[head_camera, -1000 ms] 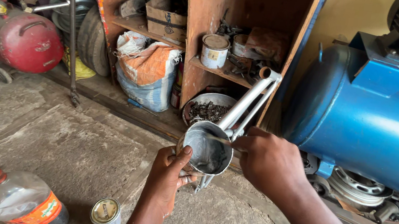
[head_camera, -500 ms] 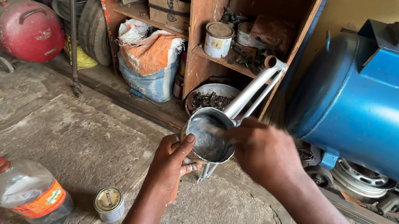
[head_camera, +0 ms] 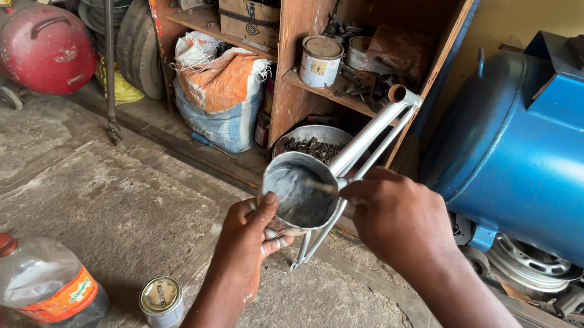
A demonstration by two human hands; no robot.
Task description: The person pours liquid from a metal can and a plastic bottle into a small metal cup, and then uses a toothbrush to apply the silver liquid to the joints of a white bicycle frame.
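My left hand (head_camera: 250,236) grips a metal can with a long spout (head_camera: 319,191), thumb on its rim; the cup holds a grey, wet-looking mix. Its spout slants up to the right toward the wooden shelf. My right hand (head_camera: 397,218) is closed on a thin stick (head_camera: 321,186) whose tip dips into the grey mix. On the concrete floor below stand a small tin with a closed lid (head_camera: 161,302) and a plastic bottle with an orange cap (head_camera: 39,284), both apart from my hands.
A wooden shelf unit (head_camera: 301,43) holds tins, a carton and metal parts. A sack (head_camera: 222,89) and a bowl of scrap (head_camera: 314,144) sit at its base. A blue tank (head_camera: 558,163) stands at the right, a red tank (head_camera: 35,44) and tyres at the left.
The can and both hands have stayed together in mid-view. My right hand has shifted over the cup's rim with the stick. The view has tilted slightly.
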